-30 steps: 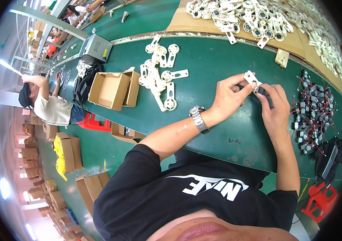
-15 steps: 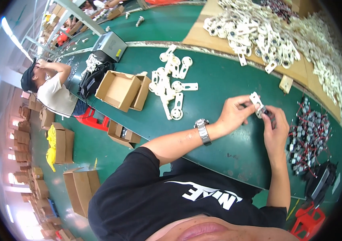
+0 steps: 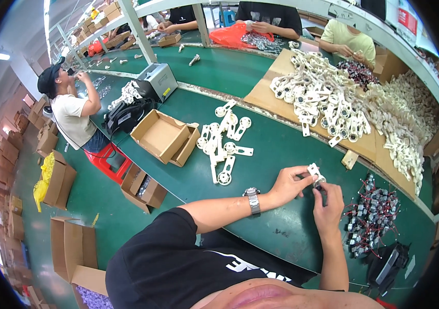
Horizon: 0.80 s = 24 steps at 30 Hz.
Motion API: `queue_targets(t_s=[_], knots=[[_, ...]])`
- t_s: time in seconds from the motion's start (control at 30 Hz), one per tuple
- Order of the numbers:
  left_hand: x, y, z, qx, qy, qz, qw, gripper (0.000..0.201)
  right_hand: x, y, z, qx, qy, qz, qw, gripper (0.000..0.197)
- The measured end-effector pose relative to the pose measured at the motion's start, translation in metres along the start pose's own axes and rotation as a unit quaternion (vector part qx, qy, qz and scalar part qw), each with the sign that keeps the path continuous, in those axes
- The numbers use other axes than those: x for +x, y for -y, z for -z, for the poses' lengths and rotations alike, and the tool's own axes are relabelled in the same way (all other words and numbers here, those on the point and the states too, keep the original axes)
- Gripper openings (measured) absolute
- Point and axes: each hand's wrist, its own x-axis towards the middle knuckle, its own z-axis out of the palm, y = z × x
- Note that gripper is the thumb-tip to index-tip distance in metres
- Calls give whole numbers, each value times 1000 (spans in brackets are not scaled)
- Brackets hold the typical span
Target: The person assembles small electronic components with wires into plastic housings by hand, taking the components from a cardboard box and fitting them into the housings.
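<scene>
My left hand (image 3: 290,186) pinches a small white plastic housing (image 3: 313,169), a flat arm with a round end, above the green bench. My right hand (image 3: 327,204) is closed at the housing's round end, fingertips on a small dark motor (image 3: 317,186) that they partly hide; whether it sits inside the housing I cannot tell. Several similar white housings (image 3: 224,149) lie loosely grouped to the left of my hands. To the right is a heap of small silver-and-black motors (image 3: 371,216) with red wires.
A large pile of white housings (image 3: 327,98) lies on cardboard (image 3: 263,92) beyond the bench's raised edge. An open cardboard box (image 3: 160,136) and a grey machine (image 3: 158,80) stand at left. A black bag (image 3: 389,262) lies at right. Co-workers sit left and across, below a metal frame.
The view has tilted up, bringing in more of the far benches and co-workers. My hands still hold the housing and the motor together.
</scene>
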Motion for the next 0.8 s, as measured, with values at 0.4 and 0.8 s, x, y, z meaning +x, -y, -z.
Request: queue_targets(t_s=[0.4, 0.8], knots=[[3, 5, 4, -21, 20, 2, 1000, 25, 1, -10, 3, 47, 17, -71, 996, 21], [4, 6, 2, -52, 25, 4, 998, 26, 3, -8, 4, 69, -9, -75, 995, 19]])
